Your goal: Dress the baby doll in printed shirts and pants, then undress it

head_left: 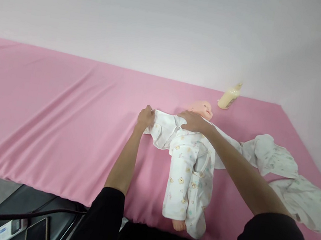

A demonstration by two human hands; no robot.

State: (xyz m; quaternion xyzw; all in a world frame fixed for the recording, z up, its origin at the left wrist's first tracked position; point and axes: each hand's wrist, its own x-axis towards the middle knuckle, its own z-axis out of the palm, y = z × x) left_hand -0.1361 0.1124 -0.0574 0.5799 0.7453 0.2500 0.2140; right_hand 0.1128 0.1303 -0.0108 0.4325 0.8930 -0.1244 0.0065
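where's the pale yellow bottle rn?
In the head view, the bottle is right of centre, near the far edge of the pink sheet by the wall, beyond and to the right of the doll's head.

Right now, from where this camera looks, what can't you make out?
All in the head view:
- Doll's chest: partly behind the right hand, and under clothing.
- Doll's other foot: hidden inside the longer-hanging trouser leg.
- Left hand's fingertips: hidden by the hand itself, so its exact hold on the white cloth is unclear.
- Bottle's label: print too small to read.
- Phone-like device: cut off by the bottom edge.
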